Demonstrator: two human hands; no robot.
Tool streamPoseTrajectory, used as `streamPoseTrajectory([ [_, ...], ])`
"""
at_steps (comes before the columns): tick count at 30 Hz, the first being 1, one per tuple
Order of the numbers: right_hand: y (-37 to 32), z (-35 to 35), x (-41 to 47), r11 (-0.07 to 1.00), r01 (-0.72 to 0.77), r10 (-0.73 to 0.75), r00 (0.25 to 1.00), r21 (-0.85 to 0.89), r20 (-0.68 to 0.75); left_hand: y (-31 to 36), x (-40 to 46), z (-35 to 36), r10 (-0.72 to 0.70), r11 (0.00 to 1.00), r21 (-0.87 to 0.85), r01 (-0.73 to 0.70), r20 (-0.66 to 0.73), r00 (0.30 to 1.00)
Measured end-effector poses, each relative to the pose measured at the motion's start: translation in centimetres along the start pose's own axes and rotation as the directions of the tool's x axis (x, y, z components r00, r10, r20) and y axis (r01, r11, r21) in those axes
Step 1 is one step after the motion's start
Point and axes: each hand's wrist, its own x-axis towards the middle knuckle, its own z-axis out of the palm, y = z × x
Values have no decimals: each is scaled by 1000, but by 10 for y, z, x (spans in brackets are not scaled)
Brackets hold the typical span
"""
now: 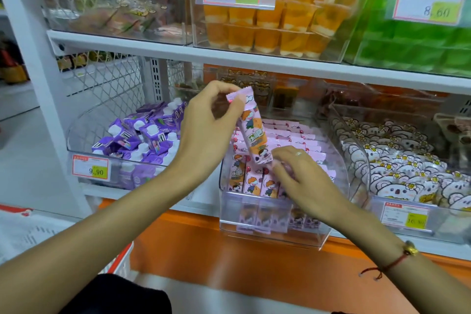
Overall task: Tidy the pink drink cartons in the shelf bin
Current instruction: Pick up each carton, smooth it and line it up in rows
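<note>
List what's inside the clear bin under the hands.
The bin holds pink cartons standing in rows. The right hand covers some on the right; the bin's floor is hidden.

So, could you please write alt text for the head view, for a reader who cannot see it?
A person's left hand pinches the top of a pink cartoon-printed drink carton above a clear plastic shelf bin of matching cartons, where the right hand rests on the rows. Purple pouches fill the bin to the left.
</note>
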Motion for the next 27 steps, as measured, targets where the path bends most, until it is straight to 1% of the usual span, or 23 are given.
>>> streamPoseTrajectory([
  [1,-2,-3,0,991,-44,52,997,125,-61,2,3,5,-27,999,-31,27,-7,1000],
  [3,-9,-10,0,914,-127,188,974,386,-123,2,4,14,-97,991,-93,96,-2,995],
  [4,-12,-13,1,861,-140,227,966,489,-123,0,3,18,-138,982,-126,138,3,990],
  [6,-17,-16,2,771,-133,236,968,623,-87,-7,-4,24,-220,958,-186,216,3,976],
  [7,-19,-16,2,744,-133,226,972,654,-60,-10,-8,25,-256,943,-217,251,5,967],
  [9,-23,-13,2,734,-148,212,977,662,-17,-14,-17,25,-311,907,-286,308,37,950],
  [11,-24,-9,2,701,-200,242,970,684,35,-16,-24,24,-320,884,-329,331,87,943],
  [13,-26,-8,3,599,-274,299,948,753,107,-17,-29,22,-291,892,-318,320,136,947],
  [15,-27,-7,6,503,-305,337,931,809,142,-16,-32,24,-238,931,-240,273,164,957],
  [17,-28,-6,7,451,-310,343,926,837,158,-16,-35,26,-209,951,-201,235,146,967],
  [20,-31,-7,8,412,-305,345,924,858,163,-18,-39,24,-222,951,-206,230,61,973],
  [21,-31,-7,8,385,-295,357,921,875,154,-19,-39,23,-215,957,-186,222,56,975],
  [22,-31,-8,8,358,-283,379,915,890,138,-20,-39,22,-198,964,-167,208,73,977],
  [25,-30,-11,7,280,-238,449,889,930,93,-21,-37,20,-147,975,-141,174,182,972],
  [27,-30,-12,6,264,-228,453,887,937,88,-21,-39,20,-107,988,-87,129,220,970],
])
